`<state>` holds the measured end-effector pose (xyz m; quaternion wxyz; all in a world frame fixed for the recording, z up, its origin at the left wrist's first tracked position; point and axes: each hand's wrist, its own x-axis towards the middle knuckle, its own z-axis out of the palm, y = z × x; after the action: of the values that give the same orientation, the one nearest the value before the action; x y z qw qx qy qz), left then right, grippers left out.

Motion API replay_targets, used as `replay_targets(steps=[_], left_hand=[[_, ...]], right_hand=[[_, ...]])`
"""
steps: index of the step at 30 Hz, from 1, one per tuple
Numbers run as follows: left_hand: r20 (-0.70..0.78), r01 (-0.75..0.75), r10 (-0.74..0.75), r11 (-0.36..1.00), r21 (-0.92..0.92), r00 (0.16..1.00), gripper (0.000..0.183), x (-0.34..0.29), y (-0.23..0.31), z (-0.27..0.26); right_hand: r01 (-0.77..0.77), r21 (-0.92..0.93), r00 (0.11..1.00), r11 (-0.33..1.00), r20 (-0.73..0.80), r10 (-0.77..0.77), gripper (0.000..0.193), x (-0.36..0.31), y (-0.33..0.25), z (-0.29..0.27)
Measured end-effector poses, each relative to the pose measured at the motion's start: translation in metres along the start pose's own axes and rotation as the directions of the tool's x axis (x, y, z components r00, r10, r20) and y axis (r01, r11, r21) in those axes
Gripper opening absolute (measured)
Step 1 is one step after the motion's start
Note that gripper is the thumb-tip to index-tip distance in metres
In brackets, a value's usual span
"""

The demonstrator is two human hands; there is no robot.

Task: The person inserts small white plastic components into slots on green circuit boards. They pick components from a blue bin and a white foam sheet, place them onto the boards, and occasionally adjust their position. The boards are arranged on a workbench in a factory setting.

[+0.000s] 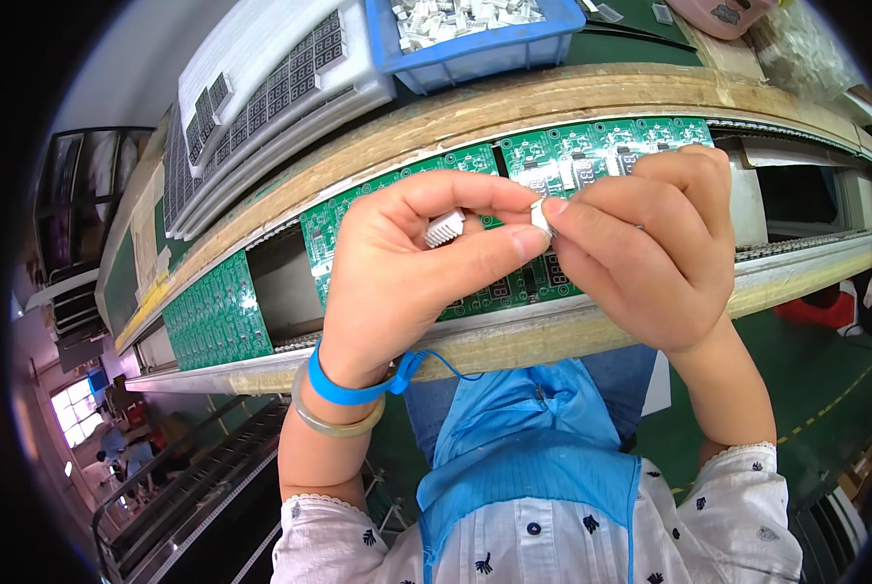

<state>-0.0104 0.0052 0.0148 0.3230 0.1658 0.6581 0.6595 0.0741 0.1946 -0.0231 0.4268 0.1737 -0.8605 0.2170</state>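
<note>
Lying in blue bin (484, 71) — white pieces (465, 19)

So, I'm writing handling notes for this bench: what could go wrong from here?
The small white part is pinched between the fingertips of the left hand and right hand; it could slip onto the green circuit boards below.
A second white part, tucked inside the left hand's curled fingers, might drop if they open.
The blue wrist strap has a thin cord trailing near the front rail, where it may snag.
</note>
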Motion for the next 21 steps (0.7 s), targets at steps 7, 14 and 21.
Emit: replay_targets(steps=[7,14,21], left_hand=[[-0.048,-0.141,0.185,0.872,0.469,0.982,0.021,0.007,0.002,-0.010],[0.223,-0.474,0.509,0.440,0.762,0.831,0.026,0.032,-0.029,-0.023],[0.199,-0.411,0.465,0.416,0.811,0.863,0.025,0.035,-0.031,-0.017]], right_hand=[[-0.005,-0.066,1.000,0.998,-0.009,0.004,0.036,0.000,0.011,-0.003],[-0.124,-0.064,0.991,0.990,-0.050,0.121,0.028,-0.006,0.022,-0.010],[-0.192,-0.046,0.981,0.980,-0.036,0.190,0.026,-0.005,0.022,-0.011]])
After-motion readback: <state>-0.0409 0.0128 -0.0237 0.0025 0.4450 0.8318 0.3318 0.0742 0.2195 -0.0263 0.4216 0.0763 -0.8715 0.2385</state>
